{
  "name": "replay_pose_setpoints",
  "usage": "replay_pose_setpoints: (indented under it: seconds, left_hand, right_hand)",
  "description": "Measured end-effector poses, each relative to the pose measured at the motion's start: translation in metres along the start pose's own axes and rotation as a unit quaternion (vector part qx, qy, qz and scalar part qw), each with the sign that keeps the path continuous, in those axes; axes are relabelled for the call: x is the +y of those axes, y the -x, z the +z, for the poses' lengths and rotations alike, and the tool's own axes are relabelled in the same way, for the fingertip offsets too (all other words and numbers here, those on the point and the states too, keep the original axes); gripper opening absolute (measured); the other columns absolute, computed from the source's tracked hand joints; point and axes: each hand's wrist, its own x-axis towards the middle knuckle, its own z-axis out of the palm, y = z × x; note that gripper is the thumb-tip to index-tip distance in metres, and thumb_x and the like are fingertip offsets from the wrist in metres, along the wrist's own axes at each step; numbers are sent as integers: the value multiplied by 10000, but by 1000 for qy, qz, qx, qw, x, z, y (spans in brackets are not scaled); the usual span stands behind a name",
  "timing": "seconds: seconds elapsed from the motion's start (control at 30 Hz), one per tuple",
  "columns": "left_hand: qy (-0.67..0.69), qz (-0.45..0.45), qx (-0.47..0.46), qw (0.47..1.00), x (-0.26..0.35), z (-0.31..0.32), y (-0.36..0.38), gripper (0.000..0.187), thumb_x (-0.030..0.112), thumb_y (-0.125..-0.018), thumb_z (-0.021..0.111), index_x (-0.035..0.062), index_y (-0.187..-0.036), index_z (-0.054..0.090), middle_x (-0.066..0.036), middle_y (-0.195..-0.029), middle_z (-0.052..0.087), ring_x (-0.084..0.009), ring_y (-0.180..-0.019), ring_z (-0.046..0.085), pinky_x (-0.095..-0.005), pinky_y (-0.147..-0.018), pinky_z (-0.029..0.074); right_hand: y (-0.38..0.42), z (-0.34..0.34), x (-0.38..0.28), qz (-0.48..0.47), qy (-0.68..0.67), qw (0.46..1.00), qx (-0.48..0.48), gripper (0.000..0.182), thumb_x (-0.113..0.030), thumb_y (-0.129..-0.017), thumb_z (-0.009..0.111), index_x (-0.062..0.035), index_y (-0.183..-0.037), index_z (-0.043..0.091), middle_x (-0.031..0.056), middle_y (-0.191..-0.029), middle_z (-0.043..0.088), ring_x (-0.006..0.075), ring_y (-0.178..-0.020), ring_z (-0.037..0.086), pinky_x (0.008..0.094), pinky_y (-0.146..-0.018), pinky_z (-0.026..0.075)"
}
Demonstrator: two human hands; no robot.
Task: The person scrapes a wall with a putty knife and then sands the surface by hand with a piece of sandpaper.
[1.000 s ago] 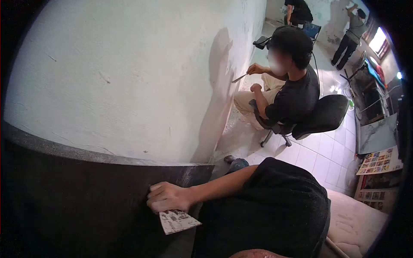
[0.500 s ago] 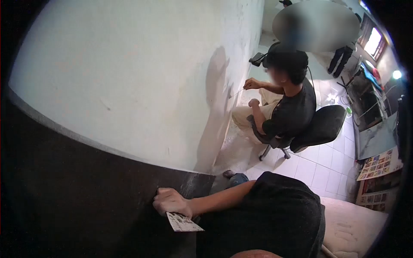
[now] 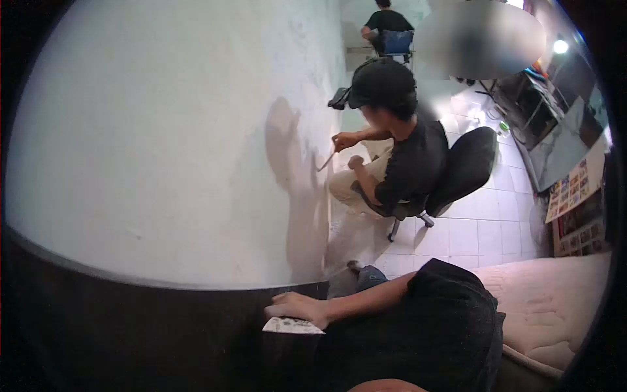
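My right hand (image 3: 299, 308) presses down against the dark lower section of the wall (image 3: 150, 326), knuckles up and fingers pointing left. Under the palm it holds a stiff white sheet (image 3: 294, 326) with dark printed marks; one edge sticks out on the near side. The fingertips and the rest of the sheet are hidden. A black sleeve (image 3: 450, 294) covers my upper arm. At the bottom edge a rounded patch of skin (image 3: 388, 385) shows, and my left hand is out of view.
A pale wall (image 3: 163, 130) rises above the dark section. Beyond my arm, a co-worker (image 3: 418, 157) sits on a black office chair (image 3: 467, 163), holding a thin tool (image 3: 325, 161) at the wall. Another person (image 3: 388, 26) sits farther back. A pinkish mattress-like pad (image 3: 548, 307) lies at right.
My view has turned, shifting the co-worker left and bringing the seated person at the back into view. My right hand appears farther right, its fingers stretched flatter over the sheet.
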Motion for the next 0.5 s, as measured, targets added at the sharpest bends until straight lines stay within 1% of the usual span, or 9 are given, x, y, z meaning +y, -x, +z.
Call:
replay_pose_setpoints:
  seconds: [0.07, 0.1, 0.17, 0.3, 0.37, 0.4, 0.43, 0.5]
  left_hand:
    - [2, -13, -28, 1000, -2, 16, -2, 448, 426, -1015, 493, -1, -1088, 609, -127, -940, 657, -213, -791, 602, -327, -730, 482]
    - [3, -21, -42, 999, -1, 27, -3, 448, 425, -1014, 496, -2, -1091, 610, -127, -942, 658, -213, -793, 603, -327, -731, 483]
    - [0, -33, -68, 997, 1, 51, -4, 449, 424, -1012, 501, -3, -1097, 611, -128, -946, 660, -213, -797, 606, -326, -734, 484]
    - [-10, -68, -119, 990, 0, 111, -5, 452, 422, -1008, 511, -6, -1110, 613, -129, -955, 664, -213, -804, 611, -325, -740, 488]
    - [-20, -83, -149, 985, 0, 142, -5, 454, 421, -1006, 516, -8, -1117, 614, -130, -959, 666, -213, -808, 613, -325, -742, 489]
    - [-27, -89, -167, 982, 1, 156, -5, 455, 421, -1005, 519, -9, -1120, 614, -130, -961, 667, -213, -809, 614, -324, -744, 490]
    - [-37, -96, -188, 977, 4, 171, -5, 456, 420, -1004, 522, -9, -1123, 615, -130, -963, 668, -214, -811, 616, -324, -745, 491]
    - [-51, -109, -226, 967, 6, 194, -8, 458, 419, -1002, 527, -11, -1129, 616, -131, -967, 669, -214, -815, 618, -324, -748, 492]
  right_hand:
    - [25, -30, -12, 107, 35, 994, 4, 372, -330, -788, 617, -28, -967, 496, 204, -764, 515, 452, -785, 537, 494, -726, 398]
    - [33, -43, -12, 117, 61, 991, 13, 349, -268, -770, 643, -20, -982, 517, 222, -790, 570, 464, -829, 577, 501, -729, 422]
    - [47, -75, -19, 179, 115, 977, 21, 333, -192, -757, 660, -6, -1013, 554, 238, -854, 631, 464, -871, 616, 491, -741, 442]
    - [59, -142, -33, 208, 126, 969, 32, 368, -243, -753, 693, -21, -1016, 565, 216, -865, 624, 465, -890, 600, 504, -732, 439]
    - [63, -174, -45, 207, 148, 967, 21, 327, -200, -765, 703, -26, -1004, 564, 206, -839, 633, 461, -876, 609, 498, -727, 451]
    - [69, -190, -52, 193, 185, 963, 32, 295, -162, -773, 699, -37, -1009, 575, 202, -822, 645, 454, -861, 620, 502, -713, 454]
    - [74, -205, -59, 194, 184, 962, 48, 295, -162, -773, 699, -37, -1009, 575, 202, -822, 645, 454, -861, 620, 502, -713, 454]
    - [85, -225, -67, 244, 208, 946, 40, 292, -105, -766, 674, -40, -1043, 608, 203, -866, 679, 428, -869, 648, 503, -756, 473]
